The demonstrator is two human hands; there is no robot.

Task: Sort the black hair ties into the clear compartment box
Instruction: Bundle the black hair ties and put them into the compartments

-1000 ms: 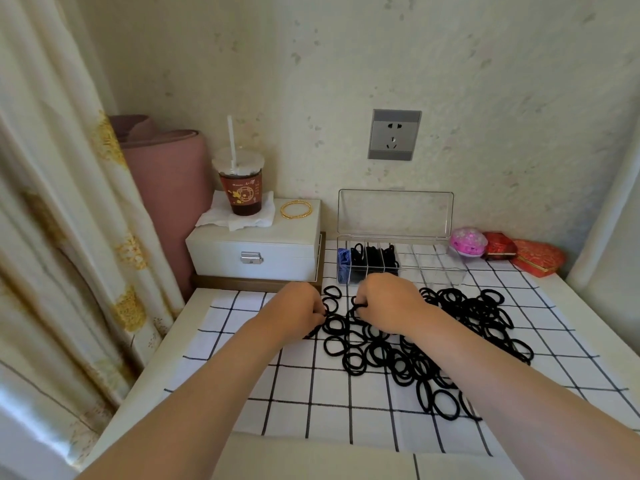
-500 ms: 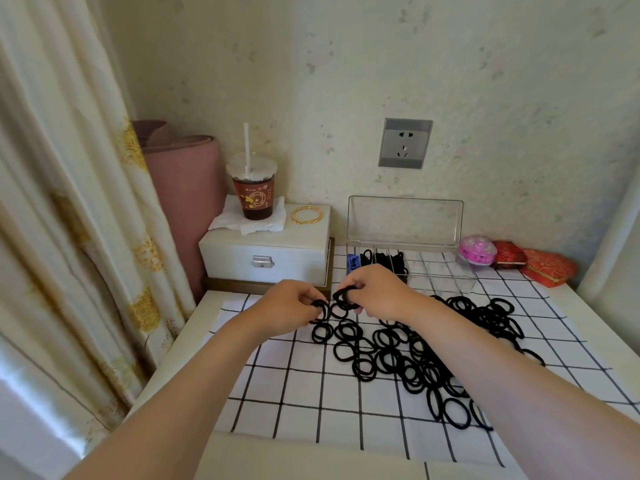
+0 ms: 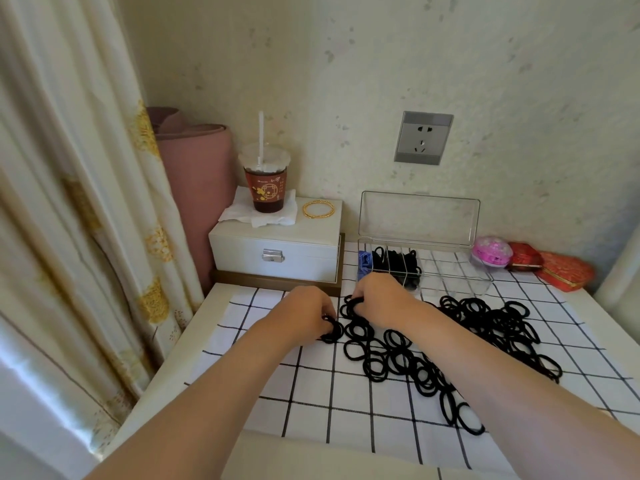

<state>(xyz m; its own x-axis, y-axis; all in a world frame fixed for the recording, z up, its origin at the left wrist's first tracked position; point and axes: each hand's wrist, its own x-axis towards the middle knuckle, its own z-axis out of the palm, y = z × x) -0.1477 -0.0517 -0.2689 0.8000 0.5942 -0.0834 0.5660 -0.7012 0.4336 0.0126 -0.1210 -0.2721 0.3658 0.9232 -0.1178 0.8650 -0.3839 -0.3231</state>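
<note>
Several black hair ties [image 3: 450,341] lie in a loose pile on the white checked cloth [image 3: 311,403]. The clear compartment box [image 3: 460,282] stands behind the pile with its lid [image 3: 419,218] up; its left compartments hold black ties and something blue. My left hand [image 3: 304,317] rests at the pile's left edge, its fingers closed on a small bunch of black ties [image 3: 330,330]. Just in front of the box, my right hand [image 3: 381,299] has its fingers curled around black ties [image 3: 349,304] at the pile's far left.
A white jewellery box [image 3: 277,254] stands left of the clear box, carrying a lidded drink cup [image 3: 265,181] on a napkin and a gold bangle [image 3: 318,209]. A pink case [image 3: 491,252] and red pouches [image 3: 564,270] sit at the right. A curtain [image 3: 69,202] hangs on the left.
Both hands have come down from in front of the box to the pile's left edge, still gripping ties. The camera has tilted a little.
</note>
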